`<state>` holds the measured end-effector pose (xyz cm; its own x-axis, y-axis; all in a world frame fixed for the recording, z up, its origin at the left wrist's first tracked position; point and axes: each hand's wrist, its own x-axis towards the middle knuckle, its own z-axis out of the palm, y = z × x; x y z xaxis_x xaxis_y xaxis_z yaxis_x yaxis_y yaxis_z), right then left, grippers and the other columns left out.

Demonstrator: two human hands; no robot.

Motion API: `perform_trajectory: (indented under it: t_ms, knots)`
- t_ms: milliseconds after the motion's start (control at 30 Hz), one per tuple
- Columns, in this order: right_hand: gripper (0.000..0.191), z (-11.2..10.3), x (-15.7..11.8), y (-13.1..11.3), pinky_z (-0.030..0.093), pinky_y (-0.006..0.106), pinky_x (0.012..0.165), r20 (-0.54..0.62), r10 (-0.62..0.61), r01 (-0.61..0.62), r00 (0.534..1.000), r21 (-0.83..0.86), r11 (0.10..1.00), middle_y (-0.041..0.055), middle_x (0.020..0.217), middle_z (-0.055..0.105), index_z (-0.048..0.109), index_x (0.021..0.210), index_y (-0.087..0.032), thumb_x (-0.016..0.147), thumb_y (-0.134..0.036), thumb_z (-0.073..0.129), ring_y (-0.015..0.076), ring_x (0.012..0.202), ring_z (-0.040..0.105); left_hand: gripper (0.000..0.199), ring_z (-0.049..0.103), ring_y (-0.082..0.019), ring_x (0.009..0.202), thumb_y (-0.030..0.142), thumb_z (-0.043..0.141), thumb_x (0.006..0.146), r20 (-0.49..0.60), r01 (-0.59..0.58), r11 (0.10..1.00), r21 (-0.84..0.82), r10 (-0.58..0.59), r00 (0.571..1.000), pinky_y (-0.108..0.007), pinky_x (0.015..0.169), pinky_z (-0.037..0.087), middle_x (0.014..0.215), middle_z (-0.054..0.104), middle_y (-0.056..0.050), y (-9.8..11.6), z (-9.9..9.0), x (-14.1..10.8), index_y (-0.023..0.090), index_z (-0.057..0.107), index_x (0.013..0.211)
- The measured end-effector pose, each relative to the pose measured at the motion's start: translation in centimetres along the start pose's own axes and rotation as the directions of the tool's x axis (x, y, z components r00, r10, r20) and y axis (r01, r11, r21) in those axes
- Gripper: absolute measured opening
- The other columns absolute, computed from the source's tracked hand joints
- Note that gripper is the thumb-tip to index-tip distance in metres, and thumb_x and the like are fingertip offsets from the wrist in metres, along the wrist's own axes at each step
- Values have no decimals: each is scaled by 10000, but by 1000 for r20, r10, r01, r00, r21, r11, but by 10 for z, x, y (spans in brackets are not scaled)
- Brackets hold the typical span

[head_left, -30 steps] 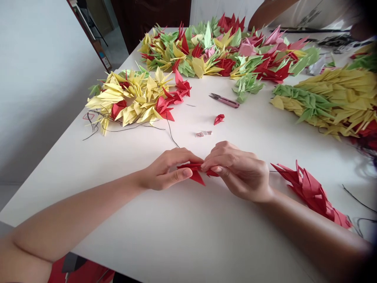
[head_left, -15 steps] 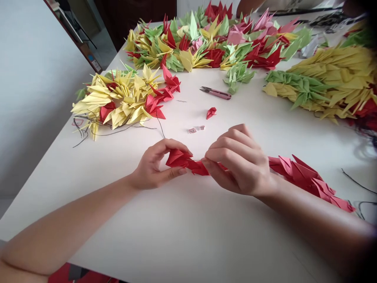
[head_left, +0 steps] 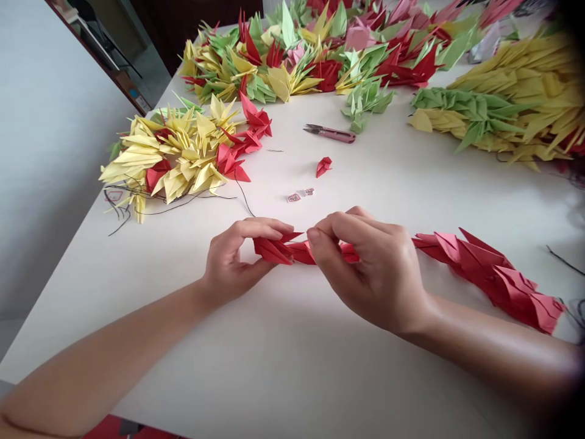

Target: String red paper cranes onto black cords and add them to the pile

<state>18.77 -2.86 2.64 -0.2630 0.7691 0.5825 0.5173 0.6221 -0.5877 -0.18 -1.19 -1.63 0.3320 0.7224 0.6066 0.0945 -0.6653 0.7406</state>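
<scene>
Folded red paper pieces (head_left: 274, 249) are held between the thumb and fingers of my left hand (head_left: 240, 256). The red string of pieces (head_left: 479, 268) runs rightward under my right hand (head_left: 365, 262) and lies beyond it on the table. My right thumb and forefinger are pinched together just right of the held piece's pointed tip; what is between them is too small to make out. Above my hands lie a single small red piece (head_left: 324, 166) and two small printed paper scraps (head_left: 300, 195).
Pink-handled snips (head_left: 329, 133) lie on the white table (head_left: 283, 360). Yellow and red folded paper (head_left: 183, 152) with black threads sits at the left. Mixed coloured paper (head_left: 283, 61) spans the back, and a yellow and green pile (head_left: 516, 103) is at the right.
My right hand has turned, its fingers curling closer in around the pinch. The held red piece sits at a different angle, its tip now pointing right. The view has shifted slightly.
</scene>
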Motion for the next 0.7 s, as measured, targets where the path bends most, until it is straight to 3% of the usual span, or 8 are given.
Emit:
perform_trajectory:
  t_ms: [167, 267, 333, 433, 600, 700]
  knots:
    - [295, -6, 4, -5, 366, 261, 505, 31, 125, -127, 992, 69, 989, -54, 497, 424, 387, 633, -211, 902, -123, 470, 82, 431, 352, 388, 697, -188, 950, 67, 742, 736, -50, -77, 997, 11, 78, 996, -298, 730, 620, 1100, 713, -65, 2, 0, 1, 223, 597, 1060]
    - [278, -8, 5, -6, 375, 268, 525, 13, 59, -60, 998, 60, 996, -46, 521, 461, 401, 652, -214, 911, -137, 465, 89, 452, 390, 516, 691, -224, 975, 190, 847, 651, -20, -92, 995, -46, 92, 996, -325, 762, 610, 1089, 716, -86, 3, -2, 4, 219, 611, 1109]
    - [270, -9, 6, -5, 380, 277, 548, -5, -8, 8, 1000, 35, 999, -40, 536, 483, 403, 659, -214, 907, -131, 470, 94, 479, 416, 534, 688, -245, 974, 304, 853, 649, -6, -41, 994, -97, 41, 999, -351, 787, 597, 1096, 711, -107, 2, -4, 5, 213, 631, 1126]
    - [272, -10, 7, -2, 367, 283, 559, -25, -70, 71, 997, 16, 997, -41, 547, 476, 393, 661, -215, 899, -106, 464, 98, 500, 415, 457, 685, -241, 951, 394, 755, 757, -15, 65, 979, -193, -69, 998, -346, 762, 580, 1122, 694, -128, 1, -8, 5, 209, 647, 1161]
    - [282, -11, 10, 1, 357, 288, 567, -25, -57, 57, 998, -5, 998, -43, 551, 471, 387, 653, -215, 906, -113, 458, 97, 498, 388, 398, 669, -185, 765, 346, 758, 754, 23, 175, 945, -275, -175, 984, -310, 682, 549, 863, 719, -73, -2, -10, 4, 202, 694, 1120]
    - [284, -12, 11, 1, 355, 297, 565, -24, -64, 64, 998, 15, 998, -38, 545, 468, 388, 648, -216, 900, -105, 457, 104, 492, 390, 362, 645, -155, 681, 347, 809, 695, -27, 190, 943, -273, -206, 978, -270, 617, 529, 780, 715, -53, -1, -9, 4, 194, 738, 1016]
